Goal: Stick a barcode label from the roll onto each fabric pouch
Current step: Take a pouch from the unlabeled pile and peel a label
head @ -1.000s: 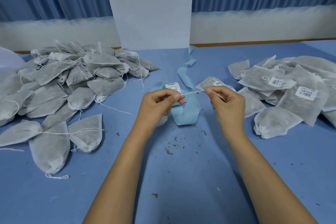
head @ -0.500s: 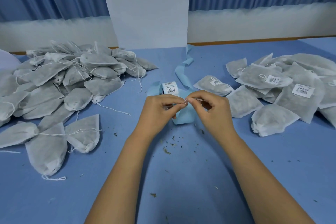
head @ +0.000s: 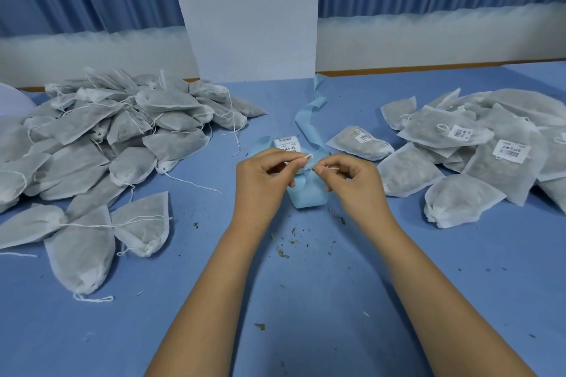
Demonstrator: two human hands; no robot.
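Parted slightly since touching half a second ago, my left fingers (head: 300, 161) clamped on a white string loop (head: 307, 157), my right fingers (head: 319, 170) pinching a string tail (head: 332, 168), label roll (head: 287, 144) just beyond them on the blue surface (head: 306, 285), unlabelled pouches (head: 122, 131) far left, labelled pouches (head: 490, 176) right.

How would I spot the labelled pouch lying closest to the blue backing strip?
Look at the pile of pouches on the right of the blue table. At its left fringe, just right of the curling blue backing strip, lies one plump pouch. It is the leftmost of that pile, and its small white barcode label sits tilted on top.
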